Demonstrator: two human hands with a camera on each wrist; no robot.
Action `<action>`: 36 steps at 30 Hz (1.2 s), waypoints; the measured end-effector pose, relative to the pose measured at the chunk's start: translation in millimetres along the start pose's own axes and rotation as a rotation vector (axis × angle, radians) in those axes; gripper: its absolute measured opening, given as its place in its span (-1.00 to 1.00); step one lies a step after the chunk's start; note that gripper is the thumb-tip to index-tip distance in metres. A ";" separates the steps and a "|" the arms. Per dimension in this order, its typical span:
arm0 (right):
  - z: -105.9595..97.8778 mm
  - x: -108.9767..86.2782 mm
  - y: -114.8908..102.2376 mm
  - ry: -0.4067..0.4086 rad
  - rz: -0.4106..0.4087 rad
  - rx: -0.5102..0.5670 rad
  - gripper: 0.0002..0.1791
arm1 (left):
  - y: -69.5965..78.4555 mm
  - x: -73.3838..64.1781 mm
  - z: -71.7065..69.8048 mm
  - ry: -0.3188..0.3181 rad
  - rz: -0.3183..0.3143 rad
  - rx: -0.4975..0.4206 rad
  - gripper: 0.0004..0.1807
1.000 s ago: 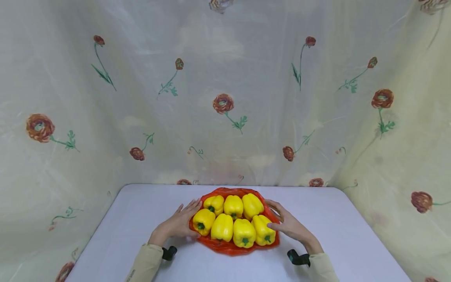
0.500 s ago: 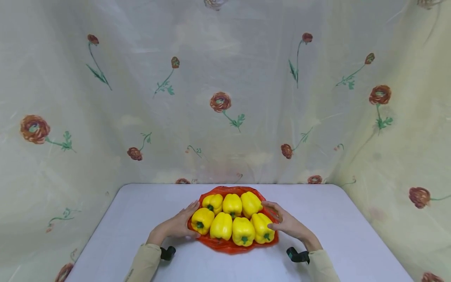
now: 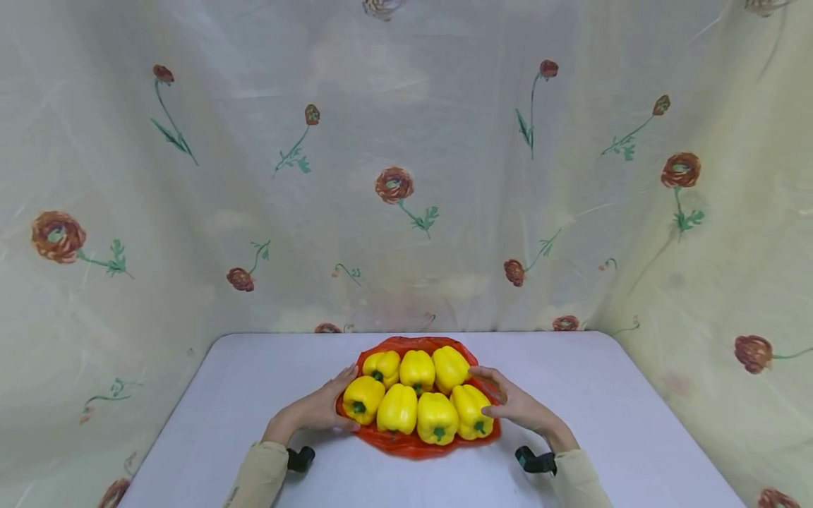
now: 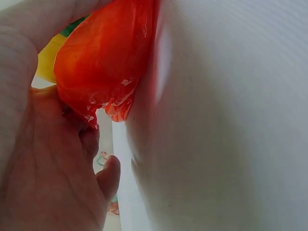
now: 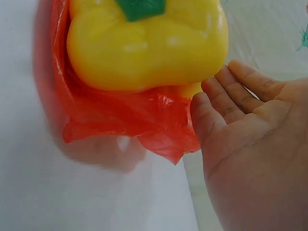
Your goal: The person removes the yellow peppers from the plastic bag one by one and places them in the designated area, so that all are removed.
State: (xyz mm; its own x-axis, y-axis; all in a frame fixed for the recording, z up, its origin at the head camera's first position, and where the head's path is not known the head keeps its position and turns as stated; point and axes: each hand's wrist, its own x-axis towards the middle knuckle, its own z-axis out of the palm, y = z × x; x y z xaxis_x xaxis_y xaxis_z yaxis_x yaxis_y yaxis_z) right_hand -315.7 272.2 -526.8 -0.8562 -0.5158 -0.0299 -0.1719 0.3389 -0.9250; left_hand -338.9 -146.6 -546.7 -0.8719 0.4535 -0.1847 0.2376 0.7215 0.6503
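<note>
Several yellow bell peppers (image 3: 398, 409) lie in two rows on a red plastic bag (image 3: 406, 446), whose rim spreads out around them. My left hand (image 3: 320, 407) rests along the bag's left side, its fingers extended toward the back. From the left wrist, the thumb and palm lie against the red bag (image 4: 103, 53), and some fingertips are hidden behind it. On the opposite side, my right hand (image 3: 524, 408) is spread beside the rightmost peppers. In the right wrist view its loosely bent fingers are by a yellow pepper (image 5: 149, 55) with a green stem, gripping nothing.
A white table (image 3: 254, 374) with rounded far corners carries the bag. Flower-patterned sheeting (image 3: 286, 212) hangs behind it and on both sides. Black wrist cameras (image 3: 301, 458) are strapped on beneath beige sleeves (image 3: 259, 473).
The whole head view has shifted slightly. Both hands stay at the bag's sides, and the peppers keep their arrangement.
</note>
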 end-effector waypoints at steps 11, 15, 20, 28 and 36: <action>-0.7 3.7 6.1 -0.027 0.007 0.009 -0.14 | 1.7 -2.1 -2.2 -0.006 -0.006 -0.022 0.28; -0.6 3.3 7.1 -0.029 0.016 0.017 -0.14 | 2.8 -2.3 -1.2 -0.003 -0.016 -0.023 0.27; -0.3 1.9 10.5 -0.037 0.024 0.042 -0.15 | 3.8 -1.5 0.5 -0.001 -0.022 -0.026 0.27; 3.9 2.2 14.0 -0.056 0.045 0.066 -0.16 | -1.1 0.8 2.9 0.004 -0.017 -0.022 0.29; 7.4 3.7 16.6 -0.064 0.108 0.051 -0.16 | -0.6 0.4 1.2 0.001 -0.003 -0.029 0.29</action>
State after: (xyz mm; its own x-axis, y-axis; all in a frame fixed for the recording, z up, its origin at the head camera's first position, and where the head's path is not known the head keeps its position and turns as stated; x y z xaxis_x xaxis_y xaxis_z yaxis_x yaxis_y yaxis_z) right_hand -318.1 270.1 -545.1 -0.8355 -0.5279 -0.1528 -0.0539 0.3554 -0.9332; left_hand -338.9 -146.1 -548.0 -0.8733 0.4503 -0.1859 0.2222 0.7077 0.6707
